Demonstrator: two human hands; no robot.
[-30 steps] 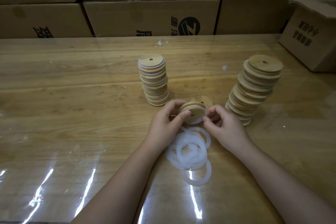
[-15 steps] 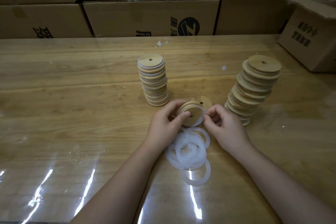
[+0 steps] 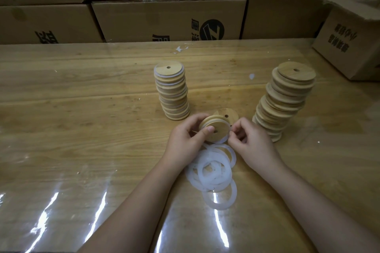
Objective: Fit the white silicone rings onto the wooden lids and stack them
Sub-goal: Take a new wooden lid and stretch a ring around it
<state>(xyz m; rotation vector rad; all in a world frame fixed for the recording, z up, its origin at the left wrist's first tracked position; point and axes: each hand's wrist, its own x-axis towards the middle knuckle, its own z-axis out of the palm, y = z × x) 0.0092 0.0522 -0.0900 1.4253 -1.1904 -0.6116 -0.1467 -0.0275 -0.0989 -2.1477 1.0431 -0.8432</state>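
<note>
Midway: left hand is gripping a wooden lid, right hand is pinching its silicone ring on; beyond this grip, ringed stack standing, bare stack waiting

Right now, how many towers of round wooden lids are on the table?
2. The middle tower of round wooden lids stands behind the left hand; the leaning tower stands beside the right hand. The hands hold one single lid. None looks hidden.
</note>
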